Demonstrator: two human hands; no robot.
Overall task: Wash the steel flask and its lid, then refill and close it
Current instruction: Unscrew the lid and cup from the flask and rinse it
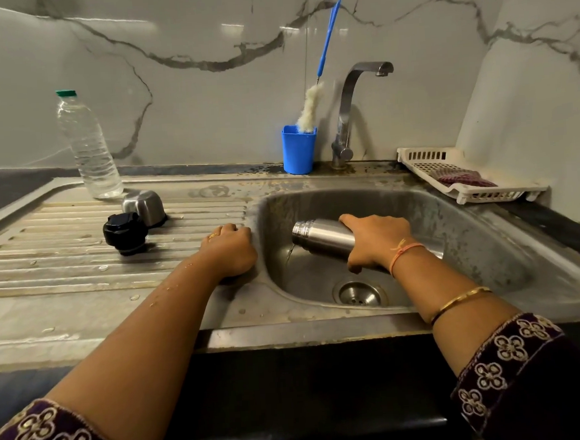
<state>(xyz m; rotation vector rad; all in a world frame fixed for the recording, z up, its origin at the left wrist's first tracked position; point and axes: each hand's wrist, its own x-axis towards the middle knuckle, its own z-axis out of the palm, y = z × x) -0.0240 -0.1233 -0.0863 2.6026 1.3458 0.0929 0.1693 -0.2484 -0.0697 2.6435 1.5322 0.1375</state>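
Observation:
My right hand (374, 239) grips the steel flask (320, 236) over the sink basin (471, 227). The flask lies tilted, its open mouth pointing left and slightly down, and a thin stream of water runs from it. My left hand (230, 249) rests on the left rim of the basin with its fingers curled, holding nothing. On the ribbed drainboard (61, 256) to the left stand the black stopper lid (124, 233) and the steel cup lid (143, 207), upside down. The tap (353, 109) at the back is not running.
A plastic water bottle (88, 148) with a green cap stands at the back left of the drainboard. A blue cup (299, 148) holding a bottle brush (311, 108) sits beside the tap. A white rack (464, 176) with a scrubber is at the right.

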